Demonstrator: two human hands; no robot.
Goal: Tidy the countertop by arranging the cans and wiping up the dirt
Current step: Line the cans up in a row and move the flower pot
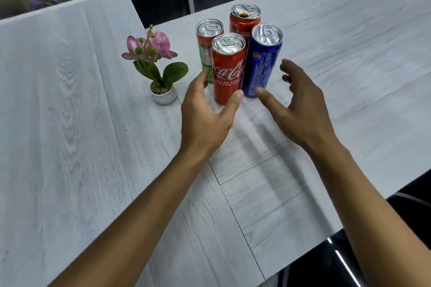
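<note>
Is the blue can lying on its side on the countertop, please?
No, the blue can stands upright beside the red Coca-Cola can.

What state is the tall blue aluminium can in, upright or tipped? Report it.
Upright: the tall blue aluminium can stands on its base on the pale countertop, silver lid up.

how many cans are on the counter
4, clustered upright: a red Coca-Cola can nearest, a blue can to its right, a green-and-red can behind left, a second red can farthest. None seems hidden.
</note>
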